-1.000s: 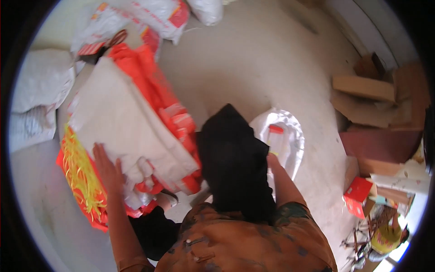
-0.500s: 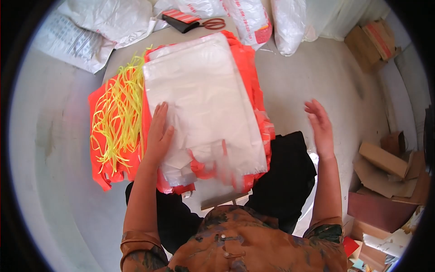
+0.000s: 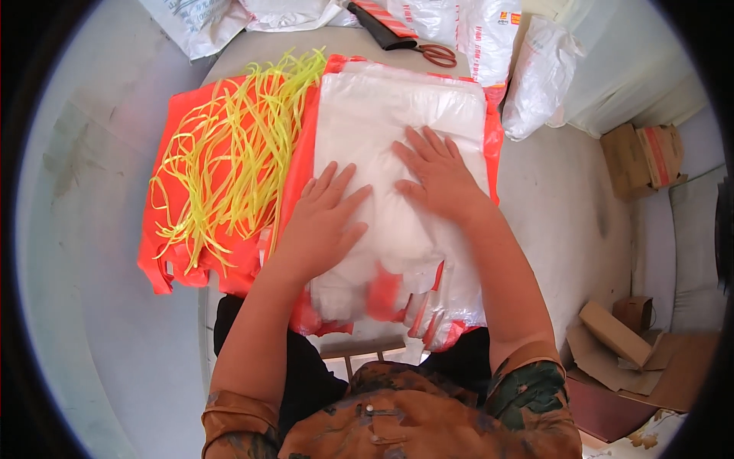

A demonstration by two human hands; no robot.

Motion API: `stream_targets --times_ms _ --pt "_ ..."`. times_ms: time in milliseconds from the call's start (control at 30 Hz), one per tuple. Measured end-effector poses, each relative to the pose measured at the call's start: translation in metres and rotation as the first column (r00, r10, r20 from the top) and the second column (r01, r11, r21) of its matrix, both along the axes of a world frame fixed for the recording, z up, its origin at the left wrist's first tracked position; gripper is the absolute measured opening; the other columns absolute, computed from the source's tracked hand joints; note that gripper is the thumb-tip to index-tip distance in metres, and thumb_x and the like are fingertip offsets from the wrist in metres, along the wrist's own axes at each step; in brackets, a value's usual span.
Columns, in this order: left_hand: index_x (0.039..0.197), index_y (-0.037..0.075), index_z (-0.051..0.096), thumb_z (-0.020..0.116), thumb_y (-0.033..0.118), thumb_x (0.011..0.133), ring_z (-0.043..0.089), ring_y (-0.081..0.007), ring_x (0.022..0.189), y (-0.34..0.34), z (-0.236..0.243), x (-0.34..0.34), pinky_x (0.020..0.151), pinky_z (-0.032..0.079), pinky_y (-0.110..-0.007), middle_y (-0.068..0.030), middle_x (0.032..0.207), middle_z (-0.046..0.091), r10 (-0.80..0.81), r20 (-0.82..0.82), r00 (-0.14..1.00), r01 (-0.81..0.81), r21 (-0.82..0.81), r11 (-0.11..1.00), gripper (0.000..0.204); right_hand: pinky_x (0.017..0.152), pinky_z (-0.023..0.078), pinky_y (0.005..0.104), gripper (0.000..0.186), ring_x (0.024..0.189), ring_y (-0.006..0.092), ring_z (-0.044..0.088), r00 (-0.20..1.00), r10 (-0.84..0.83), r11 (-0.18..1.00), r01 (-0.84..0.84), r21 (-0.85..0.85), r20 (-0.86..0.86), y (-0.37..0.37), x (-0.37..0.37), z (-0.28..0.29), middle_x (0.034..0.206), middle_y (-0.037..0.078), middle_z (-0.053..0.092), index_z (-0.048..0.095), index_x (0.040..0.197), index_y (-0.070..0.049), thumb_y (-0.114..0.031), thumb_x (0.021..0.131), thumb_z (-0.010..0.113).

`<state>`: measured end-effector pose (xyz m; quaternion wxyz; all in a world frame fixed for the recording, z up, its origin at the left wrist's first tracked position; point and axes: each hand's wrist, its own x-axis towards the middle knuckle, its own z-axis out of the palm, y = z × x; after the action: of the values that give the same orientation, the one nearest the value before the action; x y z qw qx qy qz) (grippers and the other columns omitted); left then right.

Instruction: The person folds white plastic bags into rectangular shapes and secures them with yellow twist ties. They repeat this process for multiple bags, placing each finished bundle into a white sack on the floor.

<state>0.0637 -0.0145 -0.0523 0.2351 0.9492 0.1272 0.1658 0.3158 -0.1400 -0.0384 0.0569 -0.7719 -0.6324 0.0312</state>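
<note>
Left of the left hand, yellow strips lie tangled over red plastic bags; beyond the right hand are red-handled scissors and white sacks. Cardboard boxes stand well to its right. Both hands — fingers spread, grasping nothing — press flat on the stack of white plastic bags directly beneath them (red plastic peeks out around its edges).

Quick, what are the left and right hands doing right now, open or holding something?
Left hand: open, fingers spread over the white plastic bags, gripping nothing.
Right hand: open, fingers spread over the same bags, gripping nothing.
</note>
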Motion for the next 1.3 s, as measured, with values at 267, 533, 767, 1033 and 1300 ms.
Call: stream_targets --times_ms 267,533,767,1033,1300 --pt "0.154 0.017 0.055 0.069 0.027 0.098 0.027 -0.0414 0.16 -0.003 -0.002 0.005 0.126 0.027 -0.058 -0.0157 0.169 0.037 0.074 -0.091 0.993 -0.063 0.118 0.991 0.058 0.125 0.032 0.053 0.058 0.155 0.0375 0.035 0.934 0.186 0.973 -0.132 0.189 -0.304 -0.044 -0.022 0.018 0.166 0.013 0.043 0.062 0.135 -0.011 -0.016 0.081 0.083" --pt "0.153 0.017 0.056 0.068 0.026 0.099 0.027 -0.0414 0.159 -0.004 -0.001 0.004 0.126 0.027 -0.058 -0.0156 0.17 0.037 0.089 -0.086 0.992 -0.079 0.116 0.99 0.056 0.119 0.04 0.0526 0.047 0.146 0.0414 0.046 0.908 0.324 0.939 -0.275 0.206 -0.266 -0.084 -0.078 0.033 0.153 0.016 0.057 0.069 0.113 -0.008 -0.004 0.069 0.086" --pt "0.14 0.008 0.066 0.061 0.022 0.105 0.048 -0.04 0.148 0.009 -0.009 0.006 0.12 0.039 -0.049 -0.0185 0.15 0.06 0.145 0.203 0.968 -0.105 -0.197 0.975 0.038 0.093 0.051 0.0273 0.029 0.111 0.0115 0.064 0.443 0.003 0.935 0.316 0.16 -0.897 -0.064 -0.063 0.032 0.121 0.003 0.072 0.075 0.123 -0.004 -0.002 0.096 0.066" --pt "0.126 -0.002 0.069 0.059 0.023 0.11 0.064 -0.0159 0.098 0.017 -0.001 -0.001 0.091 0.052 -0.03 -0.0096 0.108 0.07 0.513 0.109 0.851 -0.212 -0.824 0.526 0.031 0.089 0.053 0.0271 0.026 0.099 0.0091 0.066 0.374 -0.04 0.922 0.371 0.11 -0.927 -0.057 -0.054 0.03 0.109 0.001 0.074 0.075 0.121 -0.001 -0.002 0.097 0.064" --pt "0.144 0.0 0.056 0.068 0.021 0.105 0.06 -0.0158 0.102 -0.006 -0.001 -0.022 0.089 0.053 -0.03 -0.012 0.129 0.057 0.459 0.058 0.886 -0.295 -0.694 0.657 0.046 0.092 0.053 0.0291 0.023 0.104 0.0113 0.066 0.25 0.052 0.905 0.397 0.151 -0.967 -0.06 -0.051 0.015 0.111 0.003 0.074 0.075 0.118 0.0 -0.006 0.097 0.069"
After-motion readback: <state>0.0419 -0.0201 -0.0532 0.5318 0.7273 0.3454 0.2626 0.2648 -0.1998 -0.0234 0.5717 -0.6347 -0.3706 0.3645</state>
